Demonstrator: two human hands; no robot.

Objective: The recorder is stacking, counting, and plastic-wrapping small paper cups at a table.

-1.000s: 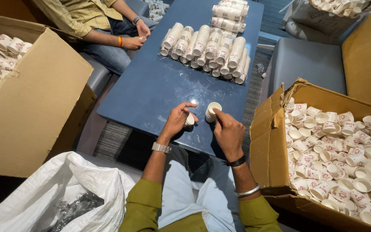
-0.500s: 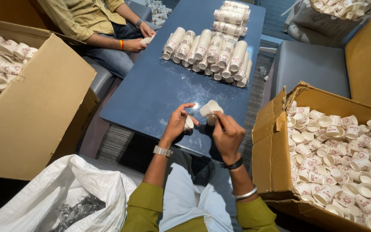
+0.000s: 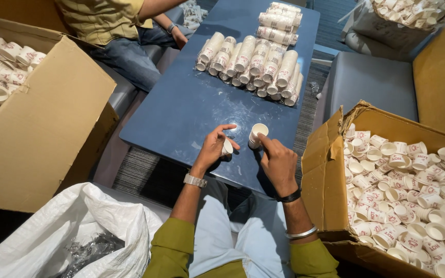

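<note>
The right hand [image 3: 279, 162] rests at the near edge of the blue tabletop [image 3: 181, 108], its fingers [image 3: 264, 141] closed around a short stack of white paper cups [image 3: 257, 135] that stands upright, open mouth up, at the hand's 11 o'clock. The left hand [image 3: 213, 149] sits just beside it at 9 o'clock, wrist bent, forefinger stretched out, the other fingers curled on a single paper cup [image 3: 227, 148] lying on its side in the palm. Both forearms come up from 6 o'clock in olive-green sleeves, a watch on the left wrist, a dark band on the right.

At 12 o'clock, well apart, rows of stacked cups [image 3: 251, 64] lie on their sides across the tabletop. At 3 o'clock an open cardboard box [image 3: 325, 185] holds loose white cups with red printing. At 9 o'clock stands a second cardboard box [image 3: 42, 139] with cups inside; at 7 o'clock lies a white sack [image 3: 63, 237]. Another person [image 3: 114, 25] sits at 11 o'clock.
</note>
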